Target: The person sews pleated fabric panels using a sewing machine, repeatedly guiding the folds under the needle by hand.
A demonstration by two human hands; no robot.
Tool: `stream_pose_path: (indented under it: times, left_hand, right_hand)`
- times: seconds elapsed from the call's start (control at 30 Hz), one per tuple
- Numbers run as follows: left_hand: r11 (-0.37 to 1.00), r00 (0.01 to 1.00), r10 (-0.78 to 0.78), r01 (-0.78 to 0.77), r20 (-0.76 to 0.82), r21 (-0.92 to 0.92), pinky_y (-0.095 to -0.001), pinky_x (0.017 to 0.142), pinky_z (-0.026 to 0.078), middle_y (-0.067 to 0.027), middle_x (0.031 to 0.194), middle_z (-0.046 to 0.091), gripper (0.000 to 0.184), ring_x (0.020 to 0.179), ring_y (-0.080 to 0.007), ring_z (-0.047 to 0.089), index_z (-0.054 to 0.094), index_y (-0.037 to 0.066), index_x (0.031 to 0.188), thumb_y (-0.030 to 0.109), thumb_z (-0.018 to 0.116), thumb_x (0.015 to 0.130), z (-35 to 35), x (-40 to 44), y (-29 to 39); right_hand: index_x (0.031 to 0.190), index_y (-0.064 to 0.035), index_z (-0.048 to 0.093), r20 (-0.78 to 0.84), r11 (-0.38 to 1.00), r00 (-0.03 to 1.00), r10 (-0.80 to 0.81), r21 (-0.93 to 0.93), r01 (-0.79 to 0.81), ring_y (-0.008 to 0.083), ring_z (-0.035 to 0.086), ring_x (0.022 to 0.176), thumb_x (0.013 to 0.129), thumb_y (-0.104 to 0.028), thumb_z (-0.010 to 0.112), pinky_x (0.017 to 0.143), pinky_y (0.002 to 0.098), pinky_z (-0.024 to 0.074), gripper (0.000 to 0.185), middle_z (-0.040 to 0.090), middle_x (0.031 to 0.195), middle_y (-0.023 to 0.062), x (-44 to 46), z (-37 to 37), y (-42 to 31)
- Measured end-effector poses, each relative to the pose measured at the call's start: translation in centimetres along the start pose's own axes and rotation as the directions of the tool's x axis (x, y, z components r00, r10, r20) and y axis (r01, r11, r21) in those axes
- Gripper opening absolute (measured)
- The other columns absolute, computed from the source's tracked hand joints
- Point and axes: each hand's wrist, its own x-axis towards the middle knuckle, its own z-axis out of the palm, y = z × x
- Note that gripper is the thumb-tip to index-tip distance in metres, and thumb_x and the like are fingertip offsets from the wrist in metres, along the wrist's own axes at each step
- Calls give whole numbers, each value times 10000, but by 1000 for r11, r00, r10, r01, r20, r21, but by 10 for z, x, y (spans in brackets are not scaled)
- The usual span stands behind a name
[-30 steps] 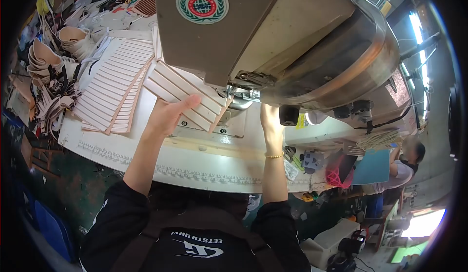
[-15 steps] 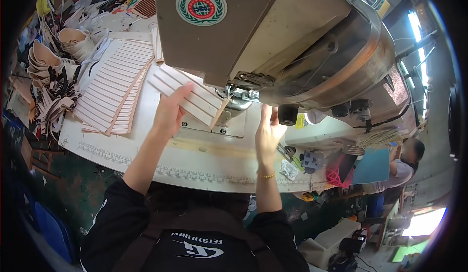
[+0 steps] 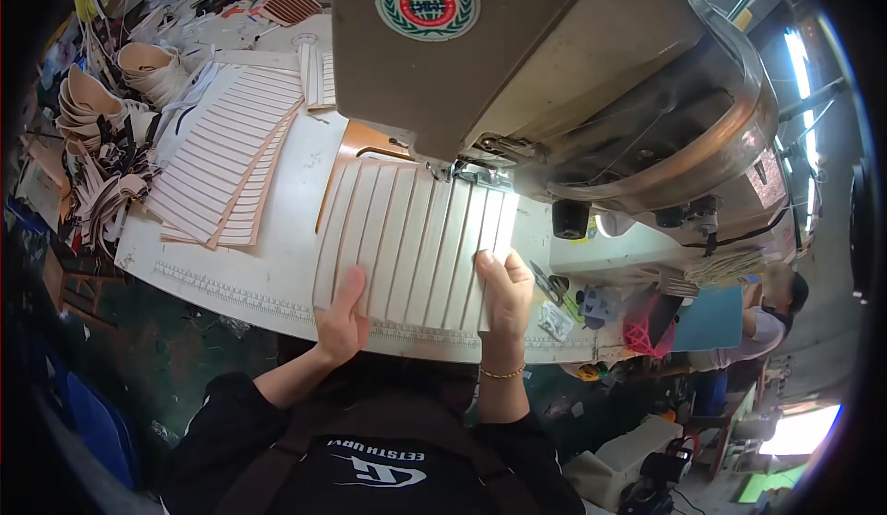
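Observation:
A white panel with brown stripes point(image 3: 407, 238) lies between my two hands, its far edge under the needle area of a sewing machine point(image 3: 462, 62). My left hand point(image 3: 344, 321) grips the panel's near left corner, thumb on top and fingers hidden beneath. At the right edge my right hand point(image 3: 506, 293) pinches the same panel, its thumb on top. The presser foot point(image 3: 453, 171) sits at the panel's far edge; whether it is raised or lowered I cannot tell. Left of the machine lies a stack of similar striped panels point(image 3: 226, 155).
Rolled white pieces point(image 3: 92, 99) and dark-edged strips point(image 3: 111, 192) crowd the table's left side. A ruler strip point(image 3: 222, 286) runs along the front edge. Scissors point(image 3: 552, 286), a pink basket point(image 3: 647, 330) and a blue board point(image 3: 707, 319) are at right. A person point(image 3: 762, 321) sits beyond.
The striped panel has come round from a slant at the left to lie broad and flat before me. Both hands have drawn nearer my body; my right hand has left the machine and taken the panel's edge.

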Motion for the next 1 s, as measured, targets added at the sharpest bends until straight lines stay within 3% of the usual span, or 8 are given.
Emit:
stream_pose_path:
  times: [0.1,0.27,0.43,0.63,0.8,0.93,1.0]
  left_hand:
    - [942,968,245,-251,55,222,-260,956,356,-121,1294,408,475,1137,-195,451,281,19,1313,115,457,882,0,-7,-8]
    - [875,931,356,-364,85,318,-232,887,404,-100,1187,518,402,1033,-171,528,400,2,1250,101,477,868,22,14,9]
    - [829,966,256,-235,30,507,-215,854,395,-75,1131,546,355,1012,-139,515,448,0,1198,53,464,848,20,27,20]
    - [815,943,329,-305,39,493,-196,845,387,-62,1123,551,337,981,-136,529,492,5,1161,83,516,834,17,56,20]
    - [806,920,392,-331,-24,490,-194,713,432,-51,1026,582,262,875,-129,557,540,2,1066,96,532,822,30,77,22]
    - [887,964,211,-119,-162,445,-209,553,424,-38,890,587,178,742,-108,549,561,0,959,109,524,824,55,83,37]
    - [916,980,155,-95,-125,390,-207,539,423,-44,869,586,190,713,-103,540,567,-3,962,126,534,826,46,91,36]
  right_hand:
    - [860,25,551,-41,989,992,-118,-98,114,96,524,649,803,18,544,665,158,417,57,589,768,71,0,-10,0]
    - [854,35,554,-71,977,988,-137,-174,123,93,526,655,805,30,522,670,161,421,59,591,796,85,8,-6,-6]
    - [862,41,558,-64,982,983,-172,-94,166,95,530,685,802,26,520,677,170,423,73,588,822,96,27,-1,-6]
    - [873,41,566,-41,974,974,-222,-43,221,106,535,729,798,15,524,698,188,427,89,590,858,107,53,-12,0]
    - [933,43,555,-30,979,982,-185,81,187,139,558,796,794,-14,552,733,209,445,150,594,891,106,77,-30,12]
    - [1007,-83,542,-16,986,986,-165,22,166,103,521,837,835,-110,553,751,213,389,174,570,956,34,106,-40,20]
    - [1004,-100,545,24,981,984,-177,80,175,98,522,834,830,-123,568,746,214,390,177,572,957,25,107,-40,20]
